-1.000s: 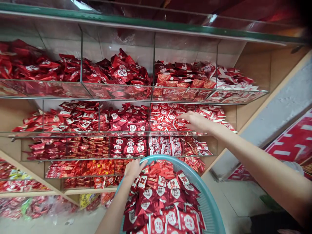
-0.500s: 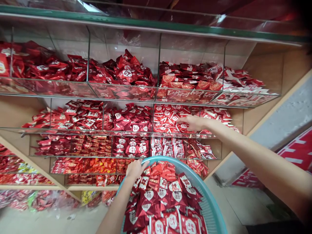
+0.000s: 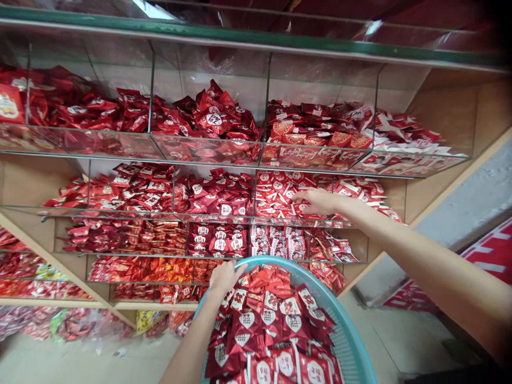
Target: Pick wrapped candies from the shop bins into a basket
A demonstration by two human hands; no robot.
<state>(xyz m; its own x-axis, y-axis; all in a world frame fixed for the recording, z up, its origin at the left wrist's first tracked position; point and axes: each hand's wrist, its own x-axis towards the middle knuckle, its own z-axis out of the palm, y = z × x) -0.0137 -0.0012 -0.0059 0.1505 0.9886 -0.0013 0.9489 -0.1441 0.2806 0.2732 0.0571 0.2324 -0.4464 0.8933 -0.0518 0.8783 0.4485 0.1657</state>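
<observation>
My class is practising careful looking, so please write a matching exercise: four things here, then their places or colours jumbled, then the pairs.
1. Left hand
2. Right hand
3. Plastic basket
4. Floor tiles

A. Pale
B. At red-and-white packets on a shelf
C. Teal, filled with red and maroon packets
D. At the basket's rim

1-D; 2-B; 3-C; 4-A
</observation>
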